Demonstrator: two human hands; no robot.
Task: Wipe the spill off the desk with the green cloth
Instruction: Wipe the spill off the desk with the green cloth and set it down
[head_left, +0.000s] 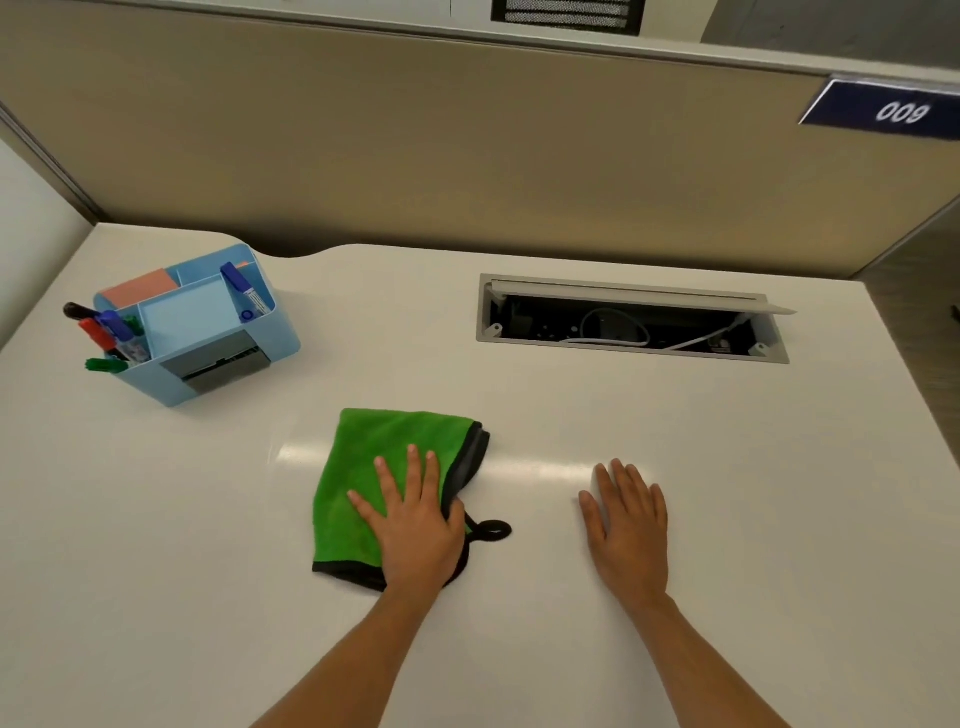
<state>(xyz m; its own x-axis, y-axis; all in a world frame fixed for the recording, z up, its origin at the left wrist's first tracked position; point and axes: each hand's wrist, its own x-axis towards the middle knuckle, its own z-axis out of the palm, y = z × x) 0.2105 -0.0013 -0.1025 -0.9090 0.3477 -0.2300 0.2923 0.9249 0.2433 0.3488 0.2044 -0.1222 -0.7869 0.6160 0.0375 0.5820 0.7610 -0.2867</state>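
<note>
1. Green cloth (371, 467) with black trim is folded flat on the white desk (182, 519), near the front edge and a bit left of middle, its black hang loop (493, 531) poking out on the right.
2. Left hand (415, 530) lies on the cloth's near right part, palm down, fingers spread, not gripping anything.
3. Right hand (628, 525) rests flat and open on the bare desk, well clear of the cloth.
4. Blue desk organizer (208, 332) with markers (104, 335) sits back left; the open cable tray (631, 322) is back right.
</note>
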